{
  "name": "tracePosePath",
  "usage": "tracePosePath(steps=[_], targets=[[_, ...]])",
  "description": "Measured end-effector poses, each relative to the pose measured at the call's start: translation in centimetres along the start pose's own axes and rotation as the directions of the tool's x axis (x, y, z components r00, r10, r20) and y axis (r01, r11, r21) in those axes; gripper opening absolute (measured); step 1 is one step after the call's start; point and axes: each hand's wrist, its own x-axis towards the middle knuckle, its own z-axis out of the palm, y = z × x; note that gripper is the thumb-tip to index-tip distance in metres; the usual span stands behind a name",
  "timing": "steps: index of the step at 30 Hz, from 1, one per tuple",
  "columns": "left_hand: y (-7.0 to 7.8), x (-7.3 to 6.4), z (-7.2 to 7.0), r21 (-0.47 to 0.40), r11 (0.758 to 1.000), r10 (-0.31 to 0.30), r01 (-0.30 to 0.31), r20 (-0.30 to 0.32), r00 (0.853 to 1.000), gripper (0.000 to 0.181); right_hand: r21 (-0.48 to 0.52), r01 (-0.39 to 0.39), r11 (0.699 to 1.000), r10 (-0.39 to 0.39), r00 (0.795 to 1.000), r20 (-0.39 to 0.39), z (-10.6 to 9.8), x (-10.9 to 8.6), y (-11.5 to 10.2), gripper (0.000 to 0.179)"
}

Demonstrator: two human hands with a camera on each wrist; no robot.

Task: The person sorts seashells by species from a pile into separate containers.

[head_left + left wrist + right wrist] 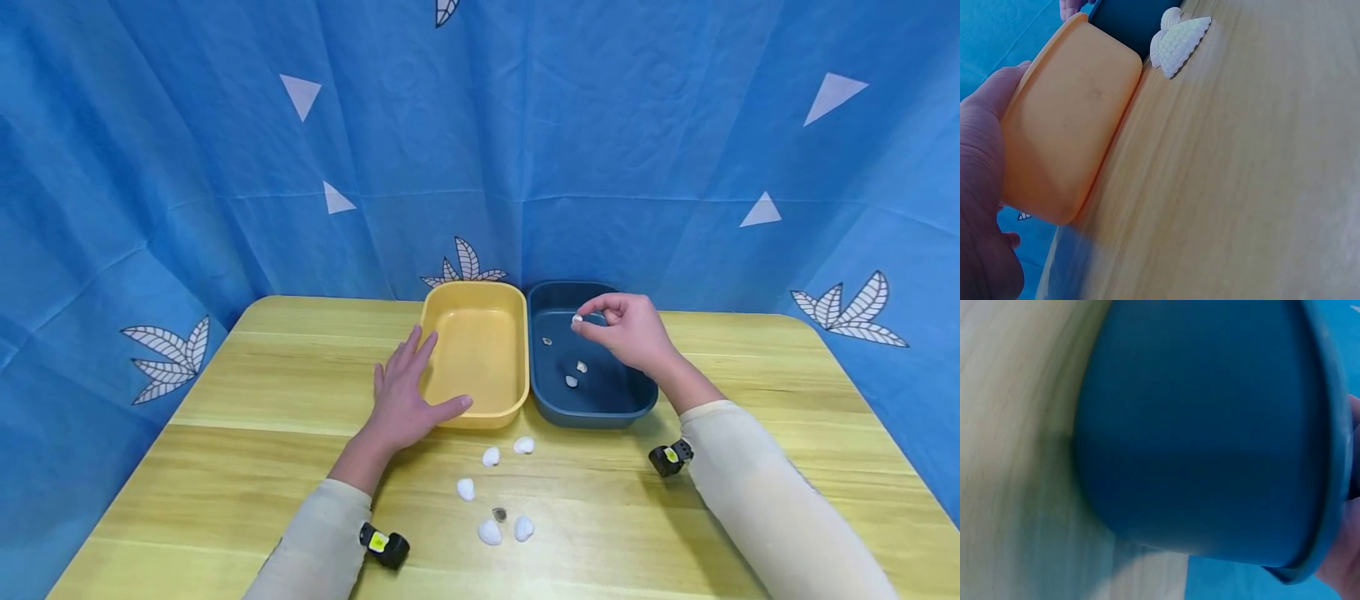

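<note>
Right hand (pixel 628 329): fingers pinching a tiny white shell (pixel 577 319), held right over the blue bin (pixel 592 416)
Left hand (pixel 405 404): fingers spread pretty wide by the left side of the yellow bin (pixel 476 350), thumb over its near end
Blue bin floor: three small shells (pixel 582 367), kinda scattered
Counter (pixel 600 533): five white shells (pixel 490 532) plus one dark shell (pixel 498 515)

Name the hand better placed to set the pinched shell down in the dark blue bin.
Probably the right hand: it pinches the small shell over the dark blue bin, while the left hand is at the yellow bin.
</note>
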Motion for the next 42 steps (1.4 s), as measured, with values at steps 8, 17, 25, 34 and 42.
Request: tracePosePath(steps=[8, 17, 25, 34, 42], targets=[[-0.1, -0.1, 0.2, -0.009, 1.000, 0.006, -0.006, -0.005, 1.000, 0.107, -0.012, -0.057, 0.998, 0.057, 0.998, 0.017, 0.6, 0.4, 1.3, 0.019], [0.0, -0.1, 0.1, -0.014, 1.000, 0.007, -0.007, -0.009, 1.000, 0.107, -0.038, -0.057, 0.998, 0.059, 0.997, 0.047, 1.1, 0.5, 1.3, 0.018], [0.1, -0.2, 0.0, -0.017, 1.000, 0.008, -0.008, -0.005, 1.000, 0.107, -0.035, -0.051, 0.998, 0.053, 0.997, 0.056, 1.2, 0.6, 1.5, 0.023], [0.1, -0.1, -0.1, -0.013, 1.000, 0.002, -0.002, -0.001, 1.000, 0.106, -0.036, -0.056, 0.998, 0.058, 0.997, 0.055, 0.8, 0.3, 1.1, 0.028], [0.1, 0.0, -0.2, -0.011, 1.000, -0.002, 0.002, 0.002, 1.000, 0.106, 0.017, -0.014, 1.000, 0.013, 0.996, 0.084, 0.5, -1.8, -1.0, 0.027]])
